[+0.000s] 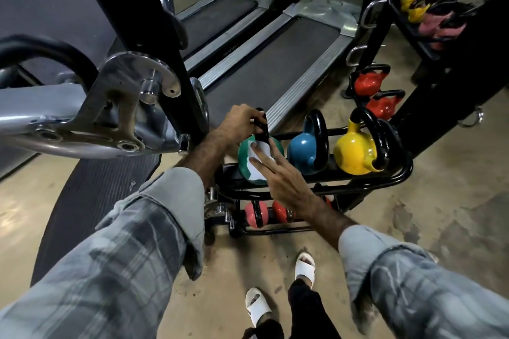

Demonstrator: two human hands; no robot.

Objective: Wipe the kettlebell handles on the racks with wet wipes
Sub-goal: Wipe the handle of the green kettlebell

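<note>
The green kettlebell (245, 157) sits at the left end of the rack's (396, 181) top tier, body low, black handle (263, 125) rising up and away from the camera; its long axis runs from body to handle, tilted slightly off upright. A white wipe (260, 162) lies against the green body just below the handle's base.

The left hand (241, 121) comes from the left and its grip is closed, fingers curled round the handle's upper part. The right hand (278, 173) reaches in from lower right, palm down, fingers straight and spread, pressing the wipe flat on the body; this grip is not closed round anything. Both forearms wear rolled grey plaid sleeves (154, 223).

Just right on the same tier stand a blue kettlebell (301, 150) and a yellow kettlebell (354, 150), each with a black handle upright. On the lower tier, partly hidden by the right wrist, lie a pink kettlebell (256, 215) and a red one (281, 210). Further right, two red kettlebells (370, 84) sit on a second rack, with yellow and pink ones on a higher shelf (413, 33).

A machine's chrome arm (82, 118) juts in close at left, near the left forearm. Two treadmills (270, 69) stand behind the rack. White slippers (304, 265) show on the concrete floor (440, 215).
</note>
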